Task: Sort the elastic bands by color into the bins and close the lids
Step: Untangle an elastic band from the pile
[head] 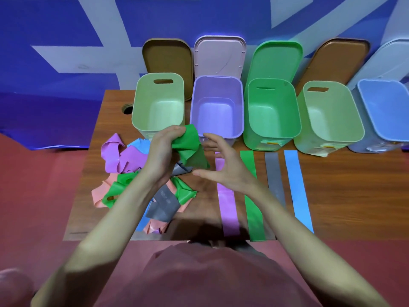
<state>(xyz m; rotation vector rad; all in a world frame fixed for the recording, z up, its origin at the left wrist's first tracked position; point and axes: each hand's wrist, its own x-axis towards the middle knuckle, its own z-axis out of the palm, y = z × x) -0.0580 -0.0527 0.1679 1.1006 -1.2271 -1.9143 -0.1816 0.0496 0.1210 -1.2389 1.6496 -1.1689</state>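
A: How far along is the sorting?

B: Barely begun. Mid-frame, the left hand [162, 149] pinches a crumpled green band [188, 144]; the right hand [223, 167] hovers with fingers spread, holding nothing. Left, a limp rubbery pile [132, 180] waits on the wooden desk [332, 196].

A: And beyond?

B: Five smooth plastic bins [272, 116] stand apparently empty, lids [276, 58] upright.
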